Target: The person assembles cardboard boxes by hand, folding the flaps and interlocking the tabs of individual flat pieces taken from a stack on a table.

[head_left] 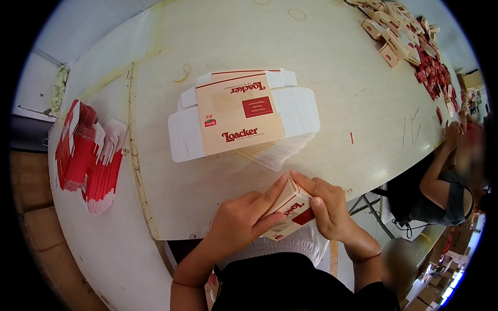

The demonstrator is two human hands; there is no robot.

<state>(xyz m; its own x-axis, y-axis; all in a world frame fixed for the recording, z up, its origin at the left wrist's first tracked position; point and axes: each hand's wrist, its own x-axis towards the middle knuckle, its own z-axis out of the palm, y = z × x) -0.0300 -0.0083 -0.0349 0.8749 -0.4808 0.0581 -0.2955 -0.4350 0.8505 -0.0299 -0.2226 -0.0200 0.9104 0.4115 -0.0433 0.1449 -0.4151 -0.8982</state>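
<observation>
Smooth paperboard forms the box (294,213) and flat cartons (231,111); the red packets (431,76) look like glossy plastic.

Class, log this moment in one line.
left hand: holding cream box; right hand: holding same box; ahead: stacked flat cartons; left: red cartons

box (297,208): partly behind hands (236,222); co-worker's head (471,155): blurred; carton pile (395,37): cut off above

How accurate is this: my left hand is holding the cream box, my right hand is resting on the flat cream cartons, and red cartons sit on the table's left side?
Your right hand isn't on the flat cream cartons; the head view shows it gripping the cream box along with your left hand.
</observation>
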